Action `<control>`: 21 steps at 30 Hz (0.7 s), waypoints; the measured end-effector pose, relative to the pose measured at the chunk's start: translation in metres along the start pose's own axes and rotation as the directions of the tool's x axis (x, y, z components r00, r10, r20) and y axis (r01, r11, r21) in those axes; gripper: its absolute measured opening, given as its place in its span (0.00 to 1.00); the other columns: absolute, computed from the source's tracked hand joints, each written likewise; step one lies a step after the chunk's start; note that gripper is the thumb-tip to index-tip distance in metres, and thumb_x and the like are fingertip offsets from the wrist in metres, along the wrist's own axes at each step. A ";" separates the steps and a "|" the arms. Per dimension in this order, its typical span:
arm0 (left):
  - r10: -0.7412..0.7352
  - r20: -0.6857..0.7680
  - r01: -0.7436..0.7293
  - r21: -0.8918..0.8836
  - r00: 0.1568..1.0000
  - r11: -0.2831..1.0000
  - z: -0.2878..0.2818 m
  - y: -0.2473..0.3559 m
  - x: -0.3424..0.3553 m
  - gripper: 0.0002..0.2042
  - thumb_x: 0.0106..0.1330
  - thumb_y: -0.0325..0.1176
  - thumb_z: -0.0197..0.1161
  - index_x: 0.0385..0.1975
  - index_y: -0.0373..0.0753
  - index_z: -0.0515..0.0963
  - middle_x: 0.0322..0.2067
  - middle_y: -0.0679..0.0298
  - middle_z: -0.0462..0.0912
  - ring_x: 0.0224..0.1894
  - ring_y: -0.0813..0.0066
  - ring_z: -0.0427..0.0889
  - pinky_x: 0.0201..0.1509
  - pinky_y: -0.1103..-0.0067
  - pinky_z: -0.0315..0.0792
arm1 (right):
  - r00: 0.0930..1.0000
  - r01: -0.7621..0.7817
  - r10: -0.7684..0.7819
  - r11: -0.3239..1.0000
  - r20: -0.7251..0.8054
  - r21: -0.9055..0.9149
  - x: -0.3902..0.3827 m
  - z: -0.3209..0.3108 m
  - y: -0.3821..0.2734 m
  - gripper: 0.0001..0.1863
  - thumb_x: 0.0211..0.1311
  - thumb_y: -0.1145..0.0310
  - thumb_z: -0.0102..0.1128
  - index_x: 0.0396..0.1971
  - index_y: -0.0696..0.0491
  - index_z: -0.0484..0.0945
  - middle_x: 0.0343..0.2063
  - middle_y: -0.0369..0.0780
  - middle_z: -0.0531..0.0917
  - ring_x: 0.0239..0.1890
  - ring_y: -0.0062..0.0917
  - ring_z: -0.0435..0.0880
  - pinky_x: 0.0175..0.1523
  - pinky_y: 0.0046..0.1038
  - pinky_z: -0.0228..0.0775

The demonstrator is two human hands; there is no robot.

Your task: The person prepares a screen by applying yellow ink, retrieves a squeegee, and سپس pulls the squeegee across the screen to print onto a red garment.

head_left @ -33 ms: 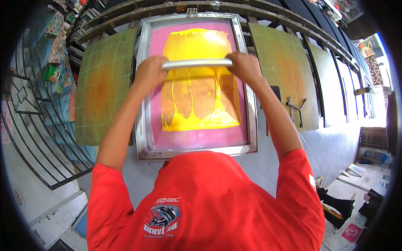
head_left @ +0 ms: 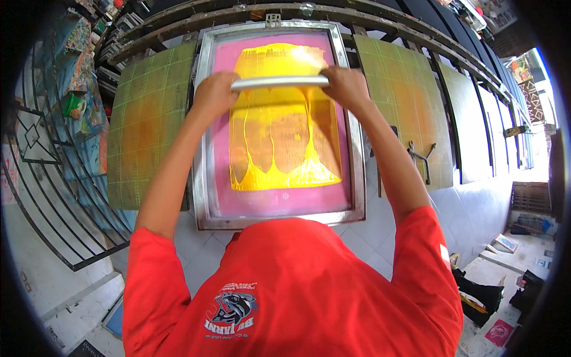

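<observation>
I hold the silver squeegee bar [head_left: 279, 82] with both hands. My left hand [head_left: 215, 94] is curled around its left end, and my right hand [head_left: 347, 87] around its right end. The bar lies sideways, near the far end of the pink screen [head_left: 279, 199]. The yellow ink [head_left: 285, 140] is between the bar and me.

Both hands gripped squeegee [head_left: 279, 82] ends: left hand [head_left: 214, 95], right hand [head_left: 346, 86]. Squeegee sat across the screen frame [head_left: 202, 149]. Ink [head_left: 285, 137] lay inside the frame, nearward of grip. Pallet boards flanked the frame: [head_left: 148, 125] and [head_left: 410, 113].
</observation>
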State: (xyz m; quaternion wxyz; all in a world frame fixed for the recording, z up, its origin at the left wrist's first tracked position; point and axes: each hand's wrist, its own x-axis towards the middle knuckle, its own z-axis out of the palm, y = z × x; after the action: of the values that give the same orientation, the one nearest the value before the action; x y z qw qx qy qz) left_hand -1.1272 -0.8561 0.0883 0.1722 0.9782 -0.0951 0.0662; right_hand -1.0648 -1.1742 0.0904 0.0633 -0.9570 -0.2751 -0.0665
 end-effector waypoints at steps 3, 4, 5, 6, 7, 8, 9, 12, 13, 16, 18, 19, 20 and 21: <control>0.077 -0.100 -0.078 -0.004 0.992 0.997 0.006 -0.027 0.072 0.10 0.50 0.27 0.64 0.34 0.40 0.82 0.34 0.52 0.83 0.39 0.49 0.82 0.44 0.60 0.75 | 0.998 0.025 -0.026 1.000 -0.059 -0.010 0.071 0.011 0.032 0.12 0.49 0.65 0.64 0.36 0.44 0.82 0.31 0.39 0.85 0.37 0.37 0.85 0.40 0.40 0.77; 0.114 -0.133 -0.115 0.001 0.985 0.993 0.010 -0.036 0.092 0.11 0.49 0.27 0.64 0.35 0.40 0.83 0.33 0.53 0.83 0.39 0.49 0.82 0.44 0.60 0.75 | 0.998 0.023 -0.024 1.000 -0.065 -0.018 0.090 0.016 0.040 0.12 0.49 0.65 0.64 0.37 0.44 0.82 0.33 0.39 0.85 0.38 0.37 0.85 0.40 0.40 0.77; 0.114 -0.134 -0.114 0.013 0.984 0.993 0.018 -0.048 0.107 0.12 0.49 0.27 0.64 0.35 0.40 0.83 0.33 0.52 0.83 0.39 0.49 0.82 0.45 0.60 0.75 | 0.997 0.024 -0.025 0.999 -0.068 -0.024 0.106 0.025 0.047 0.13 0.49 0.65 0.64 0.38 0.44 0.82 0.34 0.39 0.86 0.39 0.37 0.85 0.41 0.40 0.77; 0.116 -0.133 -0.114 0.022 0.984 0.993 0.027 -0.056 0.120 0.12 0.49 0.27 0.65 0.36 0.41 0.83 0.33 0.52 0.84 0.39 0.49 0.82 0.45 0.60 0.75 | 0.998 0.023 -0.025 0.999 -0.051 -0.026 0.119 0.032 0.052 0.15 0.49 0.64 0.66 0.40 0.44 0.82 0.35 0.40 0.86 0.39 0.38 0.85 0.42 0.40 0.77; 0.118 -0.133 -0.114 0.032 0.984 0.993 0.034 -0.066 0.131 0.13 0.48 0.28 0.65 0.37 0.41 0.83 0.33 0.52 0.84 0.39 0.48 0.82 0.45 0.60 0.76 | 0.999 0.023 -0.024 0.999 -0.036 -0.028 0.130 0.038 0.056 0.17 0.49 0.64 0.67 0.43 0.44 0.82 0.35 0.40 0.86 0.40 0.38 0.85 0.43 0.40 0.77; 0.082 -0.095 -0.078 0.039 0.992 0.996 0.040 -0.069 0.138 0.13 0.48 0.28 0.66 0.37 0.41 0.83 0.34 0.52 0.84 0.40 0.48 0.82 0.46 0.60 0.76 | 1.000 0.020 -0.020 0.999 -0.011 -0.030 0.136 0.045 0.059 0.20 0.49 0.63 0.68 0.45 0.44 0.82 0.36 0.41 0.86 0.40 0.39 0.85 0.44 0.40 0.77; 0.046 -0.058 -0.043 0.049 0.997 0.998 0.046 -0.072 0.144 0.14 0.48 0.28 0.66 0.37 0.42 0.83 0.34 0.52 0.84 0.40 0.48 0.82 0.46 0.61 0.76 | 0.999 0.030 -0.029 0.998 0.014 -0.063 0.140 0.051 0.062 0.21 0.47 0.59 0.69 0.45 0.43 0.82 0.36 0.41 0.86 0.41 0.39 0.85 0.45 0.39 0.77; -0.027 0.013 0.026 0.091 1.000 0.996 0.045 -0.060 0.148 0.14 0.48 0.30 0.67 0.37 0.43 0.83 0.35 0.51 0.84 0.41 0.49 0.82 0.46 0.61 0.76 | 0.997 -0.055 0.059 0.996 0.054 -0.074 0.141 0.055 0.062 0.22 0.47 0.56 0.69 0.45 0.41 0.83 0.37 0.42 0.86 0.42 0.38 0.85 0.45 0.39 0.77; -0.041 0.042 0.036 0.102 0.998 0.994 0.042 -0.051 0.144 0.14 0.48 0.30 0.67 0.37 0.43 0.83 0.35 0.51 0.84 0.41 0.49 0.83 0.46 0.62 0.76 | 0.996 -0.079 0.082 0.995 0.033 -0.068 0.136 0.060 0.067 0.20 0.47 0.55 0.69 0.44 0.41 0.83 0.36 0.42 0.86 0.41 0.38 0.85 0.45 0.39 0.77; -0.076 0.133 0.056 0.149 0.988 0.987 0.036 -0.052 0.127 0.13 0.48 0.30 0.67 0.36 0.43 0.83 0.35 0.52 0.84 0.40 0.51 0.83 0.45 0.62 0.77 | 0.995 -0.041 0.049 0.995 0.083 -0.096 0.120 0.054 0.053 0.18 0.49 0.56 0.68 0.41 0.43 0.83 0.32 0.41 0.86 0.38 0.39 0.85 0.43 0.39 0.77; -0.065 0.132 0.053 0.095 0.989 0.994 0.035 -0.042 0.099 0.10 0.49 0.32 0.67 0.32 0.42 0.83 0.33 0.54 0.84 0.39 0.52 0.83 0.44 0.62 0.77 | 0.991 -0.022 0.033 0.996 0.133 -0.084 0.094 0.045 0.043 0.15 0.48 0.60 0.68 0.39 0.43 0.83 0.31 0.41 0.86 0.36 0.38 0.85 0.42 0.39 0.77; -0.086 0.175 0.070 0.093 0.981 0.993 0.034 -0.034 0.082 0.09 0.49 0.32 0.67 0.32 0.42 0.82 0.33 0.54 0.84 0.38 0.52 0.83 0.44 0.62 0.77 | 0.987 -0.031 0.043 0.996 0.158 -0.080 0.077 0.042 0.036 0.15 0.48 0.61 0.68 0.38 0.44 0.83 0.31 0.41 0.86 0.36 0.38 0.85 0.41 0.39 0.77; -0.103 0.210 0.085 0.093 0.972 0.992 0.028 -0.023 0.066 0.08 0.49 0.32 0.68 0.31 0.42 0.82 0.33 0.55 0.84 0.38 0.52 0.83 0.44 0.62 0.77 | 0.983 -0.039 0.053 0.996 0.175 -0.080 0.061 0.034 0.029 0.14 0.48 0.62 0.68 0.38 0.44 0.83 0.31 0.41 0.86 0.36 0.38 0.85 0.41 0.39 0.77; -0.086 0.214 0.066 0.101 0.973 0.993 0.025 -0.013 0.047 0.08 0.49 0.31 0.67 0.31 0.42 0.82 0.32 0.55 0.84 0.38 0.52 0.83 0.44 0.62 0.77 | 0.972 -0.055 0.070 0.996 0.223 -0.073 0.043 0.026 0.019 0.13 0.48 0.64 0.68 0.37 0.44 0.83 0.30 0.41 0.86 0.36 0.38 0.85 0.41 0.39 0.77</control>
State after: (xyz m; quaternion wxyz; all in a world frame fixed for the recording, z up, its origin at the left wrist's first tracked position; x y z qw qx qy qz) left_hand -1.0761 -0.8602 0.0683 0.1172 0.9895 -0.0726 -0.0438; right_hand -1.0161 -1.1636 0.0702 0.0022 -0.9682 -0.2478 0.0355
